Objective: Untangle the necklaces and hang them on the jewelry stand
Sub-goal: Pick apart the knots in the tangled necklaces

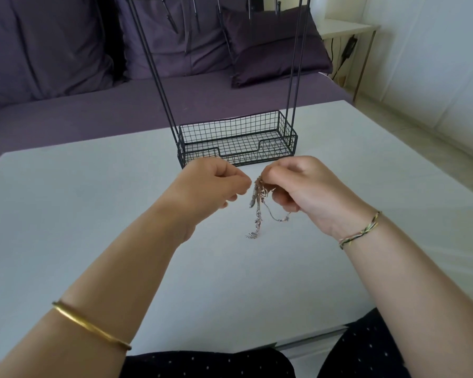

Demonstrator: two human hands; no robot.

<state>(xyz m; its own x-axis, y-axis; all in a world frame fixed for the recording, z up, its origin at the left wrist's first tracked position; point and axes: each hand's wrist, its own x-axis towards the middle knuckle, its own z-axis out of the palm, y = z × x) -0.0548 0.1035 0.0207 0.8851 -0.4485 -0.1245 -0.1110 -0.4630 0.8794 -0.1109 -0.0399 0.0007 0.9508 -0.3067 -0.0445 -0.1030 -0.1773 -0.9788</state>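
Your lap (208, 364) in dark dotted cloth fills the bottom edge of the head view. Above it your forearms reach out over the white table (93, 214), with a gold bangle (90, 327) on the left and a thread bracelet (361, 230) on the right.

Your hands meet above the table, just in front of the stand (230, 129). Your right hand (306, 186) has its fingers curled round the necklaces (258, 205) and grips the clump at its top. Loose ends and a small loop hang below, and the lowest charm looks to be at or just above the tabletop. Your left hand (216, 181) has thumb and forefinger pinched together at the clump's upper edge, apparently on one fine strand.

You are at the untangling step, and nothing looks separated yet. The stand's wire basket (281, 126) sits just beyond your knuckles. Its hooks (172, 23) are high up and cut off by the frame, with a purple sofa (66, 64) behind.

Next you need to pull gently on a single chain. Hold the knot slack in your right hand and draw the strand sideways with your left, because pulling hard would likely tighten the tangle.
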